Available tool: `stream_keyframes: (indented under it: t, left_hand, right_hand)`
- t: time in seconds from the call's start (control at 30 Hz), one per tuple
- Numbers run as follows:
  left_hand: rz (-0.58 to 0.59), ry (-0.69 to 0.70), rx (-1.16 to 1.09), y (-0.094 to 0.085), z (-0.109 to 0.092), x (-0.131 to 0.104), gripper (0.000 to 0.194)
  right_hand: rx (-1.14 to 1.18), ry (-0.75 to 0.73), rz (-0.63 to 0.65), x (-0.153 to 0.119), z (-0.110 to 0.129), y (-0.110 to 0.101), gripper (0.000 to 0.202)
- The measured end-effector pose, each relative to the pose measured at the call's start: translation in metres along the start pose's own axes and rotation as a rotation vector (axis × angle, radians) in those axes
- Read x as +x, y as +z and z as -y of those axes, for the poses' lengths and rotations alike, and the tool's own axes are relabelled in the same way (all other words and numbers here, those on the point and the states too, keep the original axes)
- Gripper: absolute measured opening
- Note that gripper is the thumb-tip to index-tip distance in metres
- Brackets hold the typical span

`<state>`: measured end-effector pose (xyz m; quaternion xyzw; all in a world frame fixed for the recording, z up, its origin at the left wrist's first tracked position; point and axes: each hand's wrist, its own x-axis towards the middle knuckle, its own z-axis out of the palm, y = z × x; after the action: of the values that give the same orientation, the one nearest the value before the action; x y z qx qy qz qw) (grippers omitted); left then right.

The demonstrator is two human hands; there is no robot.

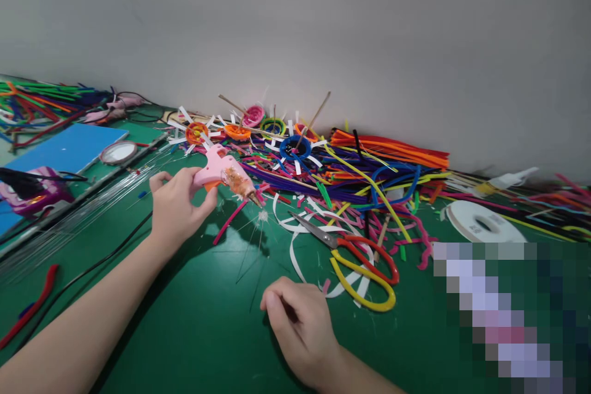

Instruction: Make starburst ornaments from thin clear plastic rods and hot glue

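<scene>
My left hand (178, 200) is wrapped around a pink hot glue gun (226, 172), its nozzle pointing down and right, with brownish residue on its front. Just below the nozzle is a small whitish blob (263, 215) with thin, see-through strands (249, 246) fanning out from it. My right hand (302, 326) is closed low over the green table, thumb against curled fingers; whatever it may hold is hidden. To its upper right lie scissors (335, 243) with red and yellow handles, their blades slightly apart, on curled white ribbon (295, 258).
Colourful pipe cleaners (392, 151) are heaped along the wall, with small woven bowls (295, 148) bearing white strips among them. A white ribbon spool (484, 221) lies right. A blue board (69, 148), tape roll (119, 152) and purple device (37, 191) lie left. A black cord (92, 265) crosses the table.
</scene>
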<state>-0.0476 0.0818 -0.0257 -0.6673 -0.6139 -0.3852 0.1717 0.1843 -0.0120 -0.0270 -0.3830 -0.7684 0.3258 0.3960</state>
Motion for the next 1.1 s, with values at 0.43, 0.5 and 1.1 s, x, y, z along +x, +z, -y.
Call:
stream_keyframes:
  t: [0.43,0.5,1.1]
  left_hand:
    - [0.035,0.027,0.03,-0.0012,-0.0013,-0.0001,0.026]
    - [0.039,0.031,0.025,-0.0012,-0.001,-0.0002,0.027]
    - [0.03,0.034,0.032,-0.0016,-0.0002,0.0005,0.026]
  right_hand:
    - [-0.016,0.032,-0.01,-0.0003,0.0013,-0.0003,0.031]
    - [-0.019,0.038,-0.018,0.0001,0.0008,-0.0003,0.031]
    - [-0.02,0.044,-0.008,0.0003,0.002,-0.0001,0.032]
